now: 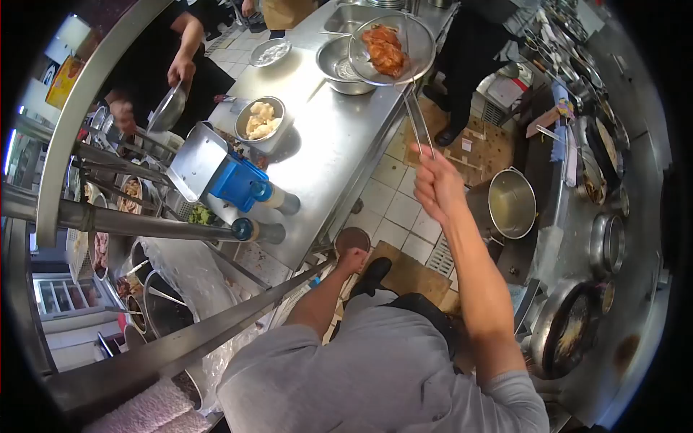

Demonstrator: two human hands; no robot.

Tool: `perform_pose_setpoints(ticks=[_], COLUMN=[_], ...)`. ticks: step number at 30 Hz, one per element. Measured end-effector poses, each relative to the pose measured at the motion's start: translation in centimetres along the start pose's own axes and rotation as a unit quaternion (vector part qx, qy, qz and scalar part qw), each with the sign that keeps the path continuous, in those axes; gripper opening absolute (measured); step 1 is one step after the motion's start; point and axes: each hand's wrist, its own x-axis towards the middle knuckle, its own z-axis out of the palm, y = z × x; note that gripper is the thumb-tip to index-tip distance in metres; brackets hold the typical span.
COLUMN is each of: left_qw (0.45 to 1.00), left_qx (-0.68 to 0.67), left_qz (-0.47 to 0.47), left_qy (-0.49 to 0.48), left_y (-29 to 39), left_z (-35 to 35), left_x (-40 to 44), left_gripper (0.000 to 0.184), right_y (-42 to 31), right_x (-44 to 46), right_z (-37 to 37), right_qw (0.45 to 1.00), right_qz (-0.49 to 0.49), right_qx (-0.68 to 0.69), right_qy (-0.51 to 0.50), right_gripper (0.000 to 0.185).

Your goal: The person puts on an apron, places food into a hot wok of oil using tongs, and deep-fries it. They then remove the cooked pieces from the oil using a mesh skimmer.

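Note:
My right hand (442, 189) is closed around the long handle of a mesh strainer (420, 66), arm stretched forward. Reddish, sauce-coated pieces of food (385, 52) lie in the strainer's basket. The basket is at the far end of the steel counter, partly overlapping a metal bowl (339, 59) in my view. My left hand (353, 261) is low near my body, its fingers curled closed. Beside it is a round brownish thing (352, 238); whether the hand holds it or something else is hidden.
On the steel counter (346, 137) stand a bowl of pale chunks (260, 121), a blue container (242, 184), bottles (271, 195) and a white bowl (271, 52). A pot (512, 203) stands right; a wok (570, 328) is nearer. A co-worker's hand (182, 71) holds a metal bowl.

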Motion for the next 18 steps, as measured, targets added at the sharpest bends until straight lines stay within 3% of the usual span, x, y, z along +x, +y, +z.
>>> perform_pose_setpoints(ticks=[3,6,7,9,11,13,17,18], left_qw=[0.997,0.997,0.995,0.993,0.982,0.954,0.893,0.858], left_qx=[-0.076,-0.074,-0.083,-0.093,-0.118,-0.205,-0.307,-0.39], left_qz=[0.003,0.013,0.033,0.051,0.133,0.203,0.287,0.299], left_qy=[0.001,0.037,0.041,0.047,0.059,0.083,0.161,0.153], left_y=[0.8,2.9,4.0,6.8,9.8,12.5,25.5,27.0], left_z=[-0.4,-0.2,0.0,0.3,0.9,1.3,-0.4,-2.1], left_x=[-1.9,-3.1,-3.3,-3.6,-3.5,-2.5,-4.5,-3.1], left_gripper=[0.016,0.017,0.018,0.019,0.018,0.02,0.02,0.02], right_y=[-0.3,-0.2,-0.3,0.1,-0.3,-0.6,0.3,0.0], right_x=[5.4,9.2,10.4,12.7,11.5,11.1,11.6,10.2], right_z=[1.4,1.0,0.5,-0.9,0.8,1.3,-1.0,0.2], right_qw=[0.99,0.926,0.926,0.812,0.788,0.724,0.714,0.852], right_qz=[-0.012,-0.093,-0.09,-0.205,-0.234,-0.26,-0.342,-0.232], right_qx=[-0.124,-0.331,-0.333,-0.52,-0.547,-0.612,-0.588,-0.442], right_qy=[0.069,0.158,0.153,0.165,0.158,0.181,0.166,0.157], right_gripper=[0.022,0.03,0.03,0.031,0.031,0.031,0.029,0.025])
